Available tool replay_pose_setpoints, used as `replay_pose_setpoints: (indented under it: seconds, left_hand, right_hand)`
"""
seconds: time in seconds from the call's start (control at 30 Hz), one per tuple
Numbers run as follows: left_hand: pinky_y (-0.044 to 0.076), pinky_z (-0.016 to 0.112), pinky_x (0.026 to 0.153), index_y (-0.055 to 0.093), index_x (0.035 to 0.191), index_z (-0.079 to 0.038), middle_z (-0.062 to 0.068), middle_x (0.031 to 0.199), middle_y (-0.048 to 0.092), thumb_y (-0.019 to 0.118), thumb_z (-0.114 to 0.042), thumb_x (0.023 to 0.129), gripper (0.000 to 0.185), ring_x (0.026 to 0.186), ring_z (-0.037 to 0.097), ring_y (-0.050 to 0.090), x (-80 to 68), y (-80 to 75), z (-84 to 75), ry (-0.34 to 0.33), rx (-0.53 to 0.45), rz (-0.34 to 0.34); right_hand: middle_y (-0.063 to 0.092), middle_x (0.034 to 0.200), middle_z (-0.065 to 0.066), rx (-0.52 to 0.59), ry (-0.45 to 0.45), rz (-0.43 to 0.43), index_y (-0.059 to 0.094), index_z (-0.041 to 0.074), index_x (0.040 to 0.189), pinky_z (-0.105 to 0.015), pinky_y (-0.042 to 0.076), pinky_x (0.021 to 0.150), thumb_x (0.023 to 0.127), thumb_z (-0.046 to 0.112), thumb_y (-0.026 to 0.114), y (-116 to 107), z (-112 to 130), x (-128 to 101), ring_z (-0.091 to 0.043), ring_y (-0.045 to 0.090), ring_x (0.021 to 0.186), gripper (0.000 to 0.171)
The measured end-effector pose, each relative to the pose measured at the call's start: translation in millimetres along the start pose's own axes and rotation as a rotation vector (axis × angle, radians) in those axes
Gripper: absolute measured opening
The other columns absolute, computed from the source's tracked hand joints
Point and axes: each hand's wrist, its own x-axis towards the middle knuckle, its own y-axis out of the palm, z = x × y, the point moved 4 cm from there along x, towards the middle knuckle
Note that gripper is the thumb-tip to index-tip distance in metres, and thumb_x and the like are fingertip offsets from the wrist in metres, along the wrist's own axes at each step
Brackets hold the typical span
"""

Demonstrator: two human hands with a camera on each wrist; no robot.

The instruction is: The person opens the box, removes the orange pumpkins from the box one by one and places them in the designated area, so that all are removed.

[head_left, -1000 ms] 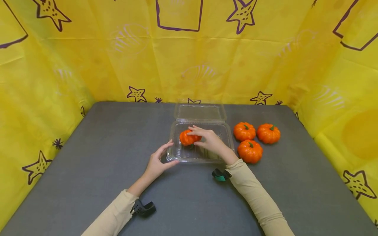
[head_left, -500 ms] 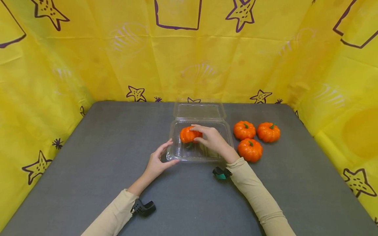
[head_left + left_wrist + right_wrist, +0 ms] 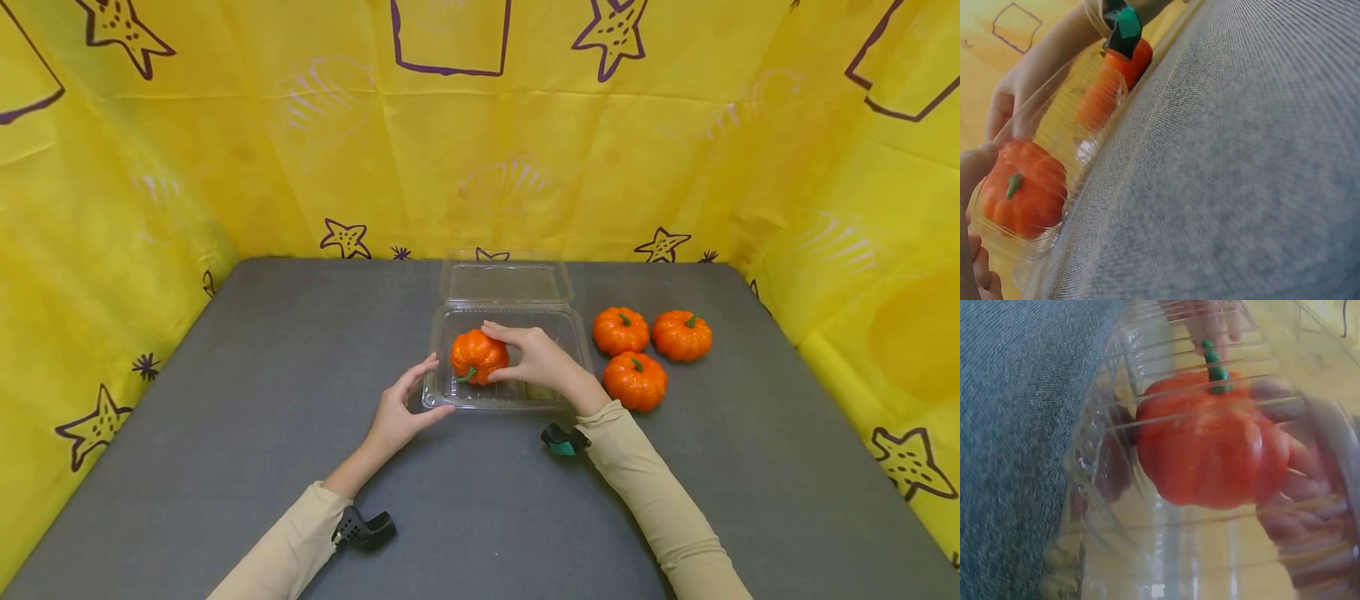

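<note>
An orange toy pumpkin (image 3: 477, 357) with a green stem sits low inside the base of a clear plastic clamshell container (image 3: 540, 408), tilted with its stem toward the front left. My right hand (image 3: 537, 360) grips its right side, fingers behind and thumb in front. In the right wrist view the pumpkin (image 3: 1210, 444) shows through the ribbed clear wall. My left hand (image 3: 397, 410) holds the container's front left corner, thumb at the front edge and fingers along the left side. In the left wrist view its thumb (image 3: 979, 164) lies at the rim.
Three more pumpkins stand on the grey table (image 3: 300, 350) right of the container: a front one (image 3: 635, 382), a back one (image 3: 621, 331) and a far right one (image 3: 682, 336). The container's lid (image 3: 506, 282) lies folded back. A yellow patterned cloth (image 3: 480, 167) surrounds the table.
My right hand has turned the pumpkin within the container, bringing its stem round toward the front left, and lowered it slightly. The left hand has stayed at the corner.
</note>
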Motion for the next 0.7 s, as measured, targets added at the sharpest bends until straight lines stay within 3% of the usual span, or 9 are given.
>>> replay_pose_setpoints:
  seconds: [0.13,0.4,0.57,0.7]
  left_hand:
    - [0.028,0.049,0.097,0.046,0.119,0.012,0.024,0.131,0.039,0.075,0.007,0.066,0.06,0.121,0.033,0.037,-0.1,-0.2,0.3,-0.005,0.01,0.003]
    - [0.028,0.048,0.097,0.046,0.118,0.013,0.025,0.13,0.04,0.075,0.007,0.066,0.059,0.12,0.032,0.037,-0.1,-0.1,0.1,0.006,0.007,0.002]
    - [0.028,0.047,0.097,0.046,0.118,0.013,0.025,0.13,0.04,0.074,0.007,0.066,0.059,0.12,0.032,0.037,0.0,0.4,1.3,0.003,0.006,0.004]
    - [0.029,0.046,0.097,0.047,0.117,0.013,0.026,0.129,0.041,0.075,0.008,0.065,0.059,0.119,0.033,0.038,0.0,0.3,1.2,0.01,0.009,-0.004]
  right_hand:
    - [0.045,0.129,-0.015,-0.044,0.002,0.04,0.045,-0.004,0.128,-0.034,0.037,0.093,0.064,0.014,0.081,2.9,0.6,-0.8,-0.026,0.046,0.114,0.075]
    - [0.053,0.121,-0.015,-0.117,0.008,-0.027,0.051,-0.004,0.123,-0.032,0.043,0.087,0.061,0.009,0.082,3.4,-1.0,-0.5,-0.025,0.054,0.105,0.071]
    - [0.055,0.119,-0.015,-0.039,0.071,-0.046,0.054,-0.004,0.12,-0.029,0.047,0.08,0.06,0.014,0.083,1.6,-4.0,-1.2,-0.024,0.058,0.098,0.069]
    - [0.053,0.12,-0.016,0.052,0.101,-0.08,0.057,-0.003,0.117,-0.029,0.046,0.082,0.058,0.019,0.084,-0.4,-5.2,-2.2,-0.025,0.056,0.101,0.068]
